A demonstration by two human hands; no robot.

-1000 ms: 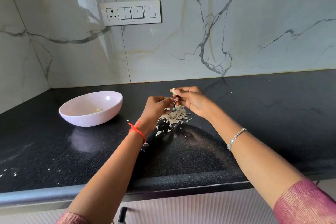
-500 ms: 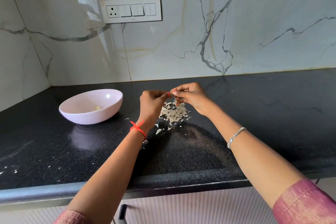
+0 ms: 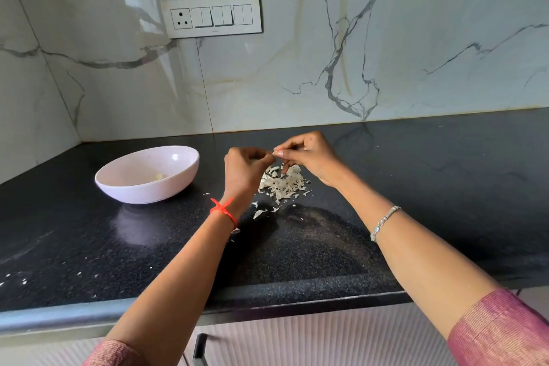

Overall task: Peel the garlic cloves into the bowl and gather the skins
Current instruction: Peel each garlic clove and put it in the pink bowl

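Since a second ago both hands have closed up fingertip to fingertip, and the pale garlic clove tip that showed above the right fingers is now out of sight. Left hand (image 3: 246,169) and right hand (image 3: 309,157) are together, fingers curled, both pinching at one spot between them. I take that to be the garlic clove with its skin part off, but it is hidden, so its long axis: cannot tell. Hands hover right over the skins pile (image 3: 282,186); one right finger reaches down near its top, contact unclear. Pile sits on the dark surface (image 3: 430,187). Stray flakes (image 3: 258,213) lie just toward me from it, with more specks at the near-left edge. Bowl (image 3: 142,193) is off to the left of the hands, apart from the pile, upright, one peeled clove (image 3: 159,176) in it. Key relation: bowl lies on the left-hand side, so the left hand is the nearer one for the drop, while skins fall straight down onto the pile. Judgement: mid-peel, gathering not yet started. Risk: flakes drifting off the pile.
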